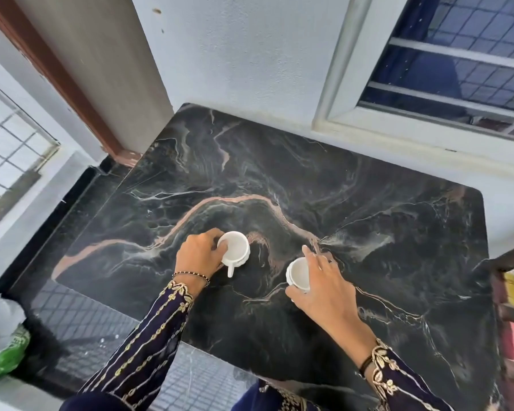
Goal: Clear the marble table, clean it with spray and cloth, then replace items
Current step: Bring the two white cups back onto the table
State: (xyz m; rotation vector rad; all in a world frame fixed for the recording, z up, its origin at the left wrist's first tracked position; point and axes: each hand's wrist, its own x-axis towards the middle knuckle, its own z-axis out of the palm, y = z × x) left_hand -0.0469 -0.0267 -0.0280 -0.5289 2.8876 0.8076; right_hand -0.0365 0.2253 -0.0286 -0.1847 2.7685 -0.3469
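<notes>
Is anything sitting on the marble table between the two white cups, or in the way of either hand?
Nothing visible. The left hand already grips the left cup, and the right hand grips the right cup. The stretch of marble table between the cups shows only bare veined stone.

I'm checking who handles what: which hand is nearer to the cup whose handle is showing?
Left. The left hand grips that cup at its rim; the right hand is off to its right, holding the other cup.
</notes>
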